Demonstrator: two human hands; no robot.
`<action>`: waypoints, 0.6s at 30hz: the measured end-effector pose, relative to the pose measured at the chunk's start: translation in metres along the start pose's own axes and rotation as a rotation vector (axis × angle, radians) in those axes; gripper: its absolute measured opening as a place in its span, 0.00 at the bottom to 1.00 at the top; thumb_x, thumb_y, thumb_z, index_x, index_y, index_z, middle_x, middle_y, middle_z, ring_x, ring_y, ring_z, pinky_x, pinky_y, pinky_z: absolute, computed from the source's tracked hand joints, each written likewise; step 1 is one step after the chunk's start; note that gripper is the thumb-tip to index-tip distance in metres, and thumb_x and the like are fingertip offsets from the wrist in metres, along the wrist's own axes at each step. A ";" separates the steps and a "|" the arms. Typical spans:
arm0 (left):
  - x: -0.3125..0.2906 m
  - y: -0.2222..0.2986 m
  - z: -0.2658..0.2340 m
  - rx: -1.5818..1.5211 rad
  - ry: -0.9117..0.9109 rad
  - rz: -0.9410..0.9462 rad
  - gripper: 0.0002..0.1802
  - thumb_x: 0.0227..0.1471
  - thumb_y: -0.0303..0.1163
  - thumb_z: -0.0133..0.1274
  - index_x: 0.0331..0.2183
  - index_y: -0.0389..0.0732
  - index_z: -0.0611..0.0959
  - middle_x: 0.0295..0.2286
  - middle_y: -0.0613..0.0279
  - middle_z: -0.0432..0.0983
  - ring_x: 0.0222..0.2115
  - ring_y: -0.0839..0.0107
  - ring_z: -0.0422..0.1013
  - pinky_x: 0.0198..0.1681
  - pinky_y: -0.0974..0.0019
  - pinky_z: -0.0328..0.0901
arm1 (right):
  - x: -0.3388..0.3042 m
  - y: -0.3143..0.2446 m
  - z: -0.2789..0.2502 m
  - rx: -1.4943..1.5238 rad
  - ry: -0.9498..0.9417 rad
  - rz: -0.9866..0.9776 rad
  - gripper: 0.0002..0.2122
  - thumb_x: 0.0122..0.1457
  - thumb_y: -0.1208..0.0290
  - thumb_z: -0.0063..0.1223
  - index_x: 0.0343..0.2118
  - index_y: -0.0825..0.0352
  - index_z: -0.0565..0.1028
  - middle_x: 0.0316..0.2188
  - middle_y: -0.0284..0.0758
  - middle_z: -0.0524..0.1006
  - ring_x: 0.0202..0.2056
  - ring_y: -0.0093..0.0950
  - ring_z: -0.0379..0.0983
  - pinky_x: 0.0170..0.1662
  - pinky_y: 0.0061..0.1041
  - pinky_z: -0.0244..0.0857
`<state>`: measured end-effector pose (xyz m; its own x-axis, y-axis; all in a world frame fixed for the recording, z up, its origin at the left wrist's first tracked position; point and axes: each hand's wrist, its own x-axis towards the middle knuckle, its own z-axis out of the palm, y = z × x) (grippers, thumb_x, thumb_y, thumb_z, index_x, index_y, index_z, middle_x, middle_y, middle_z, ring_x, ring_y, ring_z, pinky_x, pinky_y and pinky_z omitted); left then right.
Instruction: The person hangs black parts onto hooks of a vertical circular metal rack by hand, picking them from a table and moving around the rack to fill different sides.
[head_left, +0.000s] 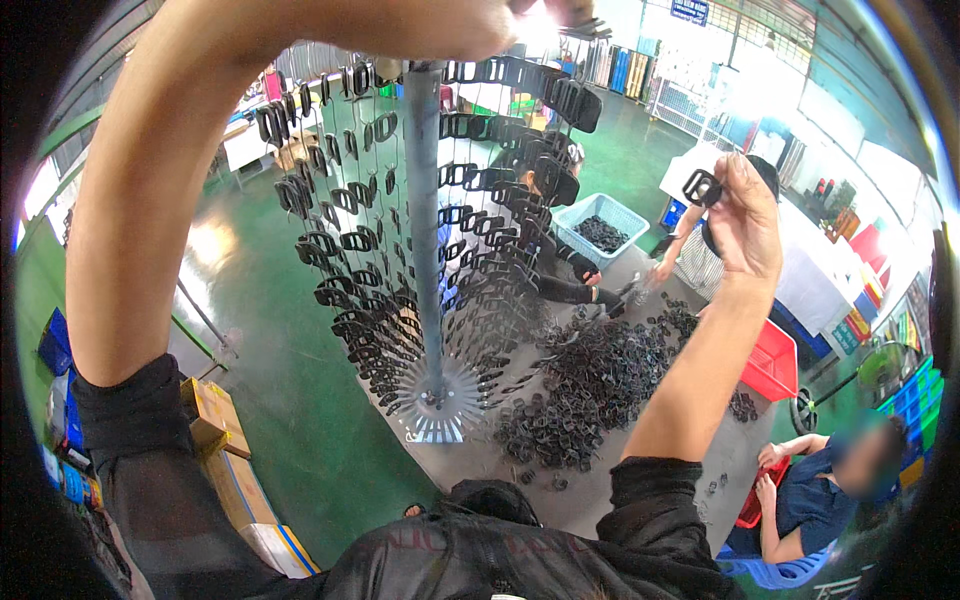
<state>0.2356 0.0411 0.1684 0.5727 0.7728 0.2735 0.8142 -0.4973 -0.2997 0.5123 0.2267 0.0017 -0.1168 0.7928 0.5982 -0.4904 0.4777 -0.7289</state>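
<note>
A tall rack (424, 200) with a grey central pole stands before me, hung with wires that carry rows of small black buckles (480, 178). My left hand (480, 28) reaches across the pole's top. Its fingers are mostly cut off by the upper edge and washed out by glare, close to some black pieces, so I cannot see whether they hold one. Raised at the right, my right hand (748, 215) pinches a black buckle (703, 187) with a slot in it between thumb and fingers, apart from the rack.
A big pile of loose black parts (590, 390) covers the grey table (520, 485). Beyond it are a light-blue basket (640, 222) of black parts and a red basket (768, 360). Co-workers sit across the table and at the lower right (800, 500). Cardboard boxes (235, 480) stand at left.
</note>
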 end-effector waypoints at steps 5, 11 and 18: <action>-0.002 -0.026 0.019 -0.053 0.154 0.035 0.21 0.45 0.21 0.47 0.45 0.32 0.78 0.41 0.46 0.76 0.41 0.58 0.74 0.49 0.61 0.67 | 0.010 -0.017 -0.021 -1.475 0.246 0.136 0.11 0.51 0.65 0.59 0.34 0.67 0.79 0.30 0.34 0.79 0.31 0.26 0.75 0.35 0.26 0.66; -0.006 -0.006 0.011 -0.044 0.096 -0.005 0.23 0.47 0.32 0.49 0.46 0.31 0.75 0.39 0.43 0.75 0.42 0.59 0.73 0.47 0.61 0.68 | -0.022 -0.012 0.090 -0.709 0.133 -0.370 0.10 0.54 0.69 0.59 0.36 0.68 0.79 0.32 0.29 0.77 0.31 0.17 0.68 0.37 0.18 0.62; 0.014 0.033 -0.018 0.073 -0.245 -0.350 0.15 0.46 0.32 0.48 0.33 0.30 0.79 0.18 0.52 0.73 0.17 0.65 0.67 0.23 0.62 0.65 | -0.029 0.013 0.180 -0.628 0.278 -0.551 0.09 0.50 0.71 0.62 0.35 0.67 0.80 0.24 0.29 0.78 0.26 0.17 0.66 0.31 0.17 0.61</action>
<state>0.2725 0.0281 0.1788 0.2170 0.9649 0.1479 0.9414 -0.1667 -0.2933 0.3536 0.1415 0.0347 0.2511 0.4122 0.8758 0.1601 0.8746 -0.4576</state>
